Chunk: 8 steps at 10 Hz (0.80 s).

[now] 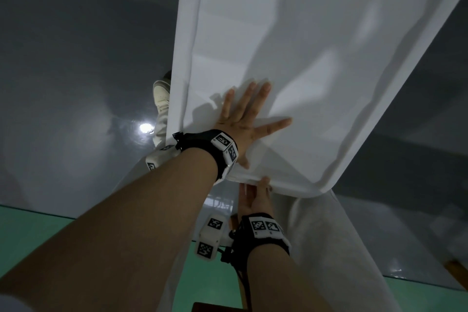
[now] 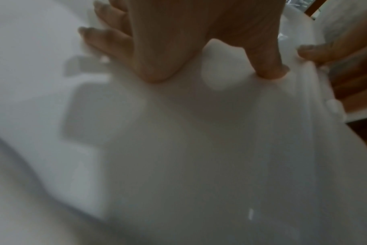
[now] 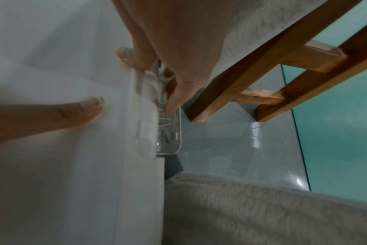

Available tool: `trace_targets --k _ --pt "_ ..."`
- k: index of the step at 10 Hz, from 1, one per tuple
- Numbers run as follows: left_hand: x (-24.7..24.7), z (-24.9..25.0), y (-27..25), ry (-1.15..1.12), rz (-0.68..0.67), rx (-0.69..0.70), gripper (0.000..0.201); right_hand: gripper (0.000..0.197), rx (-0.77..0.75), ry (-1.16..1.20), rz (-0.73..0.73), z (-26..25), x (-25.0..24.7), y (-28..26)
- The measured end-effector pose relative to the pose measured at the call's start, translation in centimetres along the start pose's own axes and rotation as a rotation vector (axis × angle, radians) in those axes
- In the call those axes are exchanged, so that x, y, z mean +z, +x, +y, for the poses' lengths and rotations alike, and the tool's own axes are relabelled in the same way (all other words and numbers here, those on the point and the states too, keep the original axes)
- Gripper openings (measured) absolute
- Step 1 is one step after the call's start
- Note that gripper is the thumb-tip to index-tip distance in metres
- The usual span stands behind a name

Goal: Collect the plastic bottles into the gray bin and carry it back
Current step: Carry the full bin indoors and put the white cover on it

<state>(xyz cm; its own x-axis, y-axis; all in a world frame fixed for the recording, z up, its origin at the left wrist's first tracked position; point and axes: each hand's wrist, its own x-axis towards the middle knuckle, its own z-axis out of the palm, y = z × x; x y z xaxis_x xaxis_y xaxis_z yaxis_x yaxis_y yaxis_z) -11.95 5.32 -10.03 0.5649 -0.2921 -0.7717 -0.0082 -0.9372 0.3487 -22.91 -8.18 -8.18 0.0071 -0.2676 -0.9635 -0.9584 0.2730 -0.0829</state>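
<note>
The right hand [image 1: 255,196] grips the near rim of the gray bin [image 1: 316,58], thumb on top and fingers curled under. The left hand [image 1: 249,124] lies flat, fingers spread, on its pale, smooth surface. The bin is held tilted above a glossy gray floor [image 1: 76,58]; a wooden frame [image 3: 283,66] stands near, a shoe [image 1: 160,95] beyond.

The head camera looks steeply down from above both forearms onto the pale gray bin [image 1: 304,58], with glossy floor [image 1: 76,58] around it. The left wrist camera sits very close behind the left hand [image 2: 189,41], facing along the fingers at the bin's flat surface, blurred by nearness. The right wrist camera looks along the right hand [image 3: 174,49] at the bin's rim, with wooden rails [image 3: 283,74] just beyond. All three views share the bin's near end.
</note>
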Motion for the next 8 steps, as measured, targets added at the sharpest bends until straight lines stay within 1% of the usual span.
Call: trace_targets --k 1,2,3,4,5,6,7,8 --pt "0.0 0.0 0.0 0.012 0.013 0.008 0.143 0.064 0.17 0.195 0.052 -0.6 0.6 -0.1" --pt "0.2 -0.2 0.0 0.019 0.028 0.015 0.144 0.15 0.106 -0.061 0.029 2.1 -0.6 2.2" --pt "0.4 -0.2 -0.1 0.018 0.043 0.016 0.144 0.155 0.02 -0.084 -0.003 2.0 -1.0 2.2" --pt "0.5 -0.2 -0.1 0.02 0.05 0.023 0.143 0.083 0.124 0.198 0.029 0.3 -0.2 1.2" --pt "0.5 -0.1 -0.1 0.02 0.061 0.023 0.145 0.06 0.201 0.235 0.073 -0.1 -0.5 1.5" --pt "0.4 -0.2 -0.1 0.017 0.052 0.025 0.145 0.045 0.223 0.223 0.116 -0.6 -0.4 1.0" --pt "0.2 -0.1 -0.1 0.028 0.039 0.02 0.143 0.035 0.215 0.293 0.16 -1.7 0.4 0.7" --pt "0.1 0.0 0.0 0.037 0.041 0.009 0.143 0.032 0.248 0.227 0.228 -3.0 1.5 0.6"
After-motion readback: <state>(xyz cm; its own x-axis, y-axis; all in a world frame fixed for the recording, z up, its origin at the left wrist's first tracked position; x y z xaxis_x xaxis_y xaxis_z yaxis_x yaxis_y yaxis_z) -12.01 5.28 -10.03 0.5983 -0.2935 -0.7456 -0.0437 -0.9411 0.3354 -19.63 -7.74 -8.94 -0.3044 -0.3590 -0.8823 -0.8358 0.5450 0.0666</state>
